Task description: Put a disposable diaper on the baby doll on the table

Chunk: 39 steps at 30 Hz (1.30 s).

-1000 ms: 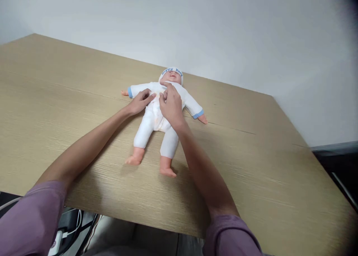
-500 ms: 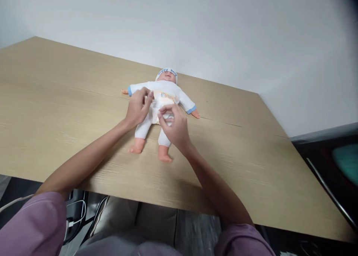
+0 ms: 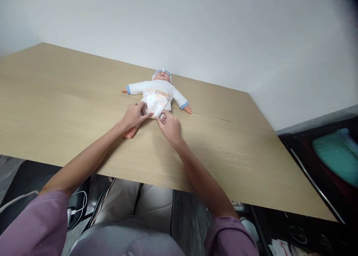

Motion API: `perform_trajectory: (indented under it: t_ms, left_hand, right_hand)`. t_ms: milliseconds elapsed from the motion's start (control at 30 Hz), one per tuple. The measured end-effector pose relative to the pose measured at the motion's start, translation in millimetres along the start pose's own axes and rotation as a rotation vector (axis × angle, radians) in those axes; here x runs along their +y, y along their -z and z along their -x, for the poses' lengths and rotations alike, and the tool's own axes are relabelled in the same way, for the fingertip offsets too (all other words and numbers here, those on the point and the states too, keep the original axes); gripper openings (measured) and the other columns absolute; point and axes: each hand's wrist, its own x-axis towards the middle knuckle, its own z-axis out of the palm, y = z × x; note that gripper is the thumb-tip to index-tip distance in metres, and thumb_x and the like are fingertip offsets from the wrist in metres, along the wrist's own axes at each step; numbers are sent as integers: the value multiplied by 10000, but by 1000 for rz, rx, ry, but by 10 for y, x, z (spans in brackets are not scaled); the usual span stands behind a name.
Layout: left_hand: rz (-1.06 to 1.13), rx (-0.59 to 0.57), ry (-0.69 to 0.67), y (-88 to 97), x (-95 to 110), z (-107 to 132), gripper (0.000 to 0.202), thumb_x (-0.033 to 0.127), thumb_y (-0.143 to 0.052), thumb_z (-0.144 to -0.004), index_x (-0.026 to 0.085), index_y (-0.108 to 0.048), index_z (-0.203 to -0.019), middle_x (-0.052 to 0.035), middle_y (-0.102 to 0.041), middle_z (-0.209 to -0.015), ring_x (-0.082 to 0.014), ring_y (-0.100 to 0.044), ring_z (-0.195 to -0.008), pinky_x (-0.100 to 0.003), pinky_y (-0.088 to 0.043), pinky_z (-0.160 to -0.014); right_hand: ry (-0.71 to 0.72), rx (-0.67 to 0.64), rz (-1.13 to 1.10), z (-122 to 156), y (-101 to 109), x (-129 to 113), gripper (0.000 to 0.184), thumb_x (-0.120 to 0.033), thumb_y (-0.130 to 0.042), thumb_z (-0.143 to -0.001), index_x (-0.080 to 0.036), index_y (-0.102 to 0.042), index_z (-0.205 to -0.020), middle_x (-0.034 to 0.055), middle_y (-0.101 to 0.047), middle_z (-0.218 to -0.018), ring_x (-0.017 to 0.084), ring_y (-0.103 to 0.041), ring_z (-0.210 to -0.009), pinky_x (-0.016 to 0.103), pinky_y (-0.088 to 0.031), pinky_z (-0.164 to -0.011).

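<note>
A baby doll [image 3: 158,85] in a white suit with blue cuffs lies on its back, arms spread, its head away from me. Around its waist is a white diaper [image 3: 156,101] with an orange printed band. My left hand [image 3: 135,115] is closed at the diaper's lower left edge, fingers pinching the material by the leg opening. At the lower right edge, my right hand [image 3: 170,127] pinches the diaper with thumb and fingers. One doll foot [image 3: 130,133] shows below my left hand; the other leg is hidden behind my right hand.
The wooden table [image 3: 69,110] has a thin seam running across it and meets a pale wall [image 3: 179,28] at the back. A dark unit holding a teal item [image 3: 335,155] stands at the right. Below the front edge, a white cable [image 3: 81,202] hangs near a dark chair.
Both hands have come down from above the doll's belly to the lower edges of the diaper and closed there. The camera view has shifted slightly.
</note>
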Motion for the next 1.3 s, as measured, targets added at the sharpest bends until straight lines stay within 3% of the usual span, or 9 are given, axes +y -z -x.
perform_trajectory:
  t_ms: [133, 367, 567, 733, 833, 967, 1100, 1200, 1300]
  left_hand:
    - [-2, -38, -50, -39, -59, -24, 395, 628, -709, -1016, 257, -664, -889, -86, -748, -858, -348, -592, -993, -493, -447, -980]
    - [79, -7, -144, -6, -37, 19, 337, 576, -680, -1038, 244, -730, -1064, -136, -754, -1400, -375, -594, -1323, -514, -408, -1167]
    - [200, -45, -20, -15, -44, 11, 346, 568, -739, -971, 238, -702, -1069, -95, -730, -1090, -342, -590, -1144, -500, -462, -1089]
    - [597, 75, 111, -151, -127, -22, 597, 526, -943, -753, 249, -543, -1098, -28, -651, -1126, -233, -647, -1066, -384, -519, -1011]
    - [649, 110, 188, -183, -121, -5, 702, 481, -993, -688, 250, -521, -1152, -23, -652, -1123, -231, -676, -1088, -382, -527, -1022]
    - [512, 78, 206, -106, -27, 51, 640, 499, -991, -740, 234, -613, -1183, -46, -725, -1140, -268, -708, -1109, -408, -538, -1030]
    - [379, -27, 148, 9, 74, 66, 422, 593, -885, -892, 219, -715, -989, -36, -742, -984, -254, -672, -959, -387, -511, -899]
    - [476, -106, 197, 56, 81, 44, 437, 627, -855, -915, 208, -730, -919, -27, -715, -922, -224, -632, -880, -363, -471, -817]
    - [616, -169, 260, 63, 36, 26, 480, 641, -891, -884, 198, -770, -1024, -50, -764, -1028, -222, -662, -913, -344, -473, -799]
  right_hand:
    - [33, 21, 64, 34, -76, -73, 194, -349, -637, -1140, -215, -767, -1090, 113, -773, -1128, 279, -729, -960, 375, -516, -856]
    - [81, 58, 12, 75, -109, -29, 225, -372, -617, -1131, -217, -750, -1225, 154, -751, -1337, 309, -726, -1102, 410, -554, -956]
    - [-9, 24, -32, 18, -139, 4, 261, -439, -695, -1080, -228, -673, -1233, 136, -813, -1166, 329, -750, -1044, 416, -547, -919]
    - [-122, 123, -257, -15, -113, 60, 371, -467, -747, -1030, -236, -578, -1265, 105, -839, -1178, 235, -729, -840, 370, -555, -834]
    - [-178, 155, -327, 10, -75, 81, 395, -520, -762, -1024, -232, -595, -1238, 102, -858, -1149, 203, -693, -761, 358, -559, -808]
    - [-190, 177, -279, 37, -36, 60, 426, -589, -795, -1003, -217, -685, -1178, 119, -873, -1110, 236, -737, -796, 388, -576, -852]
    - [-170, 79, -227, 3, 16, 29, 400, -619, -759, -1021, -222, -764, -1073, 116, -878, -1055, 267, -763, -867, 403, -575, -895]
    - [-165, 7, -198, -32, 45, 22, 405, -628, -732, -1020, -229, -778, -968, 91, -858, -1001, 265, -741, -879, 380, -541, -854]
    - [-184, -12, -189, -52, 52, 27, 397, -621, -722, -1008, -231, -762, -941, 70, -828, -969, 251, -705, -850, 363, -502, -812]
